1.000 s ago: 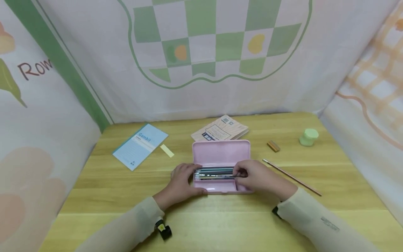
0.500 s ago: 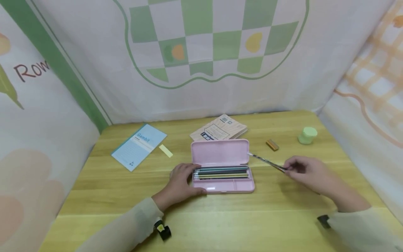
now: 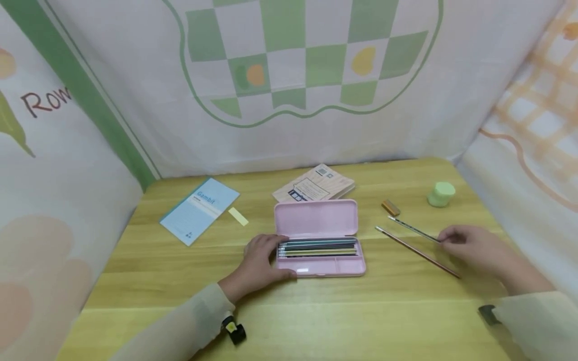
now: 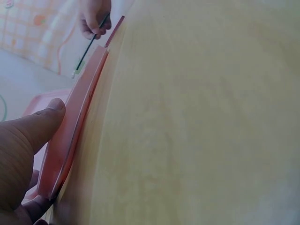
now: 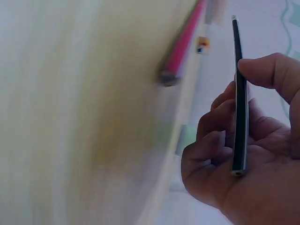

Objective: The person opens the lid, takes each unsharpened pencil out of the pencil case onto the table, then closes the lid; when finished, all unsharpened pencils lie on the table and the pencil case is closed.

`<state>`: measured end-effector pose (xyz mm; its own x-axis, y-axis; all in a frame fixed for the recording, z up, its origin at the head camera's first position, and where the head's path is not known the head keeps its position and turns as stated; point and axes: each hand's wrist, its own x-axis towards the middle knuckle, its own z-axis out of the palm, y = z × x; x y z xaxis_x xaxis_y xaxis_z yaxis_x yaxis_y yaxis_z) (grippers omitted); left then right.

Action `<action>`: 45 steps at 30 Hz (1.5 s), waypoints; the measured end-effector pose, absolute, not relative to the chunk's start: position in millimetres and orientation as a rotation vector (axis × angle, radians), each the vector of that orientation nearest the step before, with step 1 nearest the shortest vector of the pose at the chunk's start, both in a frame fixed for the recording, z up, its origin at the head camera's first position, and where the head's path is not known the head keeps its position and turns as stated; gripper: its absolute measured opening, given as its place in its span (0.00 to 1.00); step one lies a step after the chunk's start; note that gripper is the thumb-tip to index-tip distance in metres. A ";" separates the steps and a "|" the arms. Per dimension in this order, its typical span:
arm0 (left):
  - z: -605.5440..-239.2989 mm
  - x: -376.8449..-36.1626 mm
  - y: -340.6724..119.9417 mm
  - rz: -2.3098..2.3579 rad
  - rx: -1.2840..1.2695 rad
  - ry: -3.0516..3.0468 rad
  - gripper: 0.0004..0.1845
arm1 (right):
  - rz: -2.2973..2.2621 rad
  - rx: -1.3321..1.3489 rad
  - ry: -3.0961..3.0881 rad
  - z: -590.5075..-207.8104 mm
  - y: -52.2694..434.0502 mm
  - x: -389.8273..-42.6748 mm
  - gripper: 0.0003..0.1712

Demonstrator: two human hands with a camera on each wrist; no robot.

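Observation:
The open pink pencil case (image 3: 311,267) lies on the table with its lid (image 3: 316,218) raised. Several pencils (image 3: 318,246) lie side by side in its long back compartment. My left hand (image 3: 259,263) grips the case's left end, thumb at the front and fingers at the back; in the left wrist view the thumb presses its pink wall (image 4: 70,136). My right hand (image 3: 478,250) pinches a dark pencil (image 5: 240,112) between thumb and fingers, just above the table at the right. Nearer me, a reddish-brown pencil (image 3: 417,251) lies slanted on the table.
A brown sharpener-like block (image 3: 390,207) and a light green lidded pot (image 3: 441,194) stand at the back right. Behind the case lies a wood-patterned booklet (image 3: 313,183). At the left are a blue notebook (image 3: 199,210) and a pale yellow strip (image 3: 238,216).
My right hand has lifted the dark pencil out of the case and carried it right, beyond the reddish-brown pencil. My left hand has stayed on the case.

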<state>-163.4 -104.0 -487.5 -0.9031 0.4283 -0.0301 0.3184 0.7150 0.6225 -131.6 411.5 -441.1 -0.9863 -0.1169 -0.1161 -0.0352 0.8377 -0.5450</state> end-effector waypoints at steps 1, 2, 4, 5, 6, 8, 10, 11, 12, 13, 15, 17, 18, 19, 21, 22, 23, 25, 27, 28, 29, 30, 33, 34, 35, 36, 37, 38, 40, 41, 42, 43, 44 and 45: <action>-487.8 -163.4 -103.8 0.952 0.605 2.746 0.53 | -0.838 -0.110 2.857 -442.0 411.8 -132.2 0.14; -487.9 -163.4 -103.6 0.955 0.607 2.745 0.53 | -0.825 -0.109 2.848 -442.6 411.7 -132.9 0.14; -487.5 -163.2 -103.2 0.967 0.610 2.743 0.53 | -0.811 -0.112 2.842 -443.0 411.1 -133.8 0.14; -487.2 -163.1 -103.1 0.970 0.612 2.742 0.53 | -0.807 -0.117 2.840 -443.1 410.5 -134.5 0.14; -486.9 -162.9 -103.1 0.969 0.612 2.742 0.53 | -0.803 -0.126 2.843 -443.1 409.7 -135.2 0.14; -486.3 -162.6 -103.2 0.968 0.610 2.743 0.53 | -0.807 -0.147 2.837 -442.7 407.2 -136.4 0.15; -486.0 -162.2 -103.5 0.967 0.606 2.741 0.53 | -0.807 -0.158 2.830 -442.2 404.5 -137.6 0.15; -486.0 -162.1 -103.6 0.967 0.605 2.742 0.53 | -0.808 -0.161 2.827 -442.2 403.3 -138.3 0.15; -486.2 -162.1 -103.7 0.966 0.604 2.744 0.53 | -0.805 -0.168 2.827 -442.2 401.9 -138.9 0.14; -486.4 -162.2 -103.7 0.967 0.605 2.746 0.52 | -0.803 -0.178 2.823 -442.1 400.6 -139.6 0.14; -486.9 -162.3 -103.9 0.970 0.609 2.748 0.53 | -0.794 -0.187 2.820 -442.4 398.4 -140.9 0.14; -487.3 -162.7 -103.8 0.970 0.615 2.753 0.53 | -0.791 -0.191 2.812 -442.8 397.2 -142.2 0.14; -487.3 -162.8 -103.8 0.970 0.616 2.755 0.53 | -0.790 -0.193 2.807 -443.1 396.5 -142.6 0.14; -487.3 -162.9 -103.8 0.970 0.618 2.756 0.53 | -0.789 -0.192 2.801 -443.4 396.1 -143.0 0.14; -487.0 -162.9 -103.8 0.969 0.616 2.755 0.53 | -0.781 -0.180 2.796 -444.3 396.1 -143.7 0.14; -486.8 -162.8 -103.8 0.967 0.614 2.755 0.53 | -0.783 -0.181 2.794 -444.8 396.1 -143.9 0.14; -486.5 -162.7 -103.8 0.968 0.612 2.754 0.53 | -0.782 -0.182 2.795 -445.0 395.9 -144.0 0.14; -486.1 -162.6 -103.9 0.973 0.613 2.752 0.53 | -0.776 -0.185 2.802 -444.4 395.1 -144.3 0.14; -485.9 -162.6 -104.2 0.973 0.611 2.751 0.53 | -0.765 -0.190 2.813 -441.9 391.3 -144.6 0.14; -485.9 -162.6 -104.2 0.974 0.611 2.750 0.53 | -0.765 -0.200 2.820 -440.0 388.1 -144.4 0.13; -486.2 -162.6 -104.4 0.978 0.617 2.750 0.53 | -0.767 -0.203 2.824 -437.6 383.6 -143.9 0.13; -486.4 -162.6 -104.5 0.977 0.618 2.749 0.53 | -0.766 -0.202 2.828 -434.2 377.0 -143.2 0.13; -485.5 -163.6 -104.3 0.969 0.621 2.747 0.53 | -0.811 -0.269 2.851 -422.7 347.8 -140.5 0.10; -485.1 -163.9 -104.3 0.971 0.624 2.749 0.52 | -0.835 -0.303 2.854 -418.5 334.9 -139.8 0.09; -484.3 -163.8 -104.3 0.976 0.626 2.751 0.52 | -0.858 -0.344 2.856 -414.8 321.0 -139.5 0.08; -483.6 -163.7 -104.3 0.977 0.622 2.752 0.52 | -0.877 -0.389 2.854 -411.3 306.2 -139.4 0.07; -483.1 -163.5 -104.4 0.982 0.624 2.754 0.52 | -0.897 -0.448 2.849 -409.0 291.9 -139.7 0.07; -482.6 -163.0 -104.6 0.988 0.623 2.754 0.52 | -0.924 -0.498 2.832 -407.8 277.2 -140.5 0.06; -482.5 -162.1 -105.0 0.998 0.629 2.753 0.51 | -0.947 -0.565 2.794 -408.0 249.9 -143.0 0.05; -482.6 -161.7 -105.1 1.001 0.632 2.751 0.51 | -0.947 -0.597 2.781 -409.5 237.8 -144.7 0.05; -483.0 -161.4 -105.1 1.000 0.635 2.749 0.51 | -0.944 -0.617 2.769 -411.1 226.5 -146.4 0.05; -483.5 -161.3 -104.9 1.000 0.639 2.746 0.51 | -0.933 -0.640 2.763 -413.3 216.9 -148.2 0.05; -483.9 -161.2 -104.4 1.000 0.642 2.742 0.51 | -0.917 -0.649 2.759 -415.8 208.2 -150.4 0.06; -484.6 -161.4 -103.9 0.998 0.649 2.742 0.51 | -0.886 -0.653 2.762 -417.9 201.3 -152.3 0.07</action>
<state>-161.4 -103.9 -484.6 -0.8947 0.4466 0.0047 0.3451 0.6847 0.6419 -152.3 201.3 -417.9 -0.8902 -0.4549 -0.0257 -0.3551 0.7282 -0.5862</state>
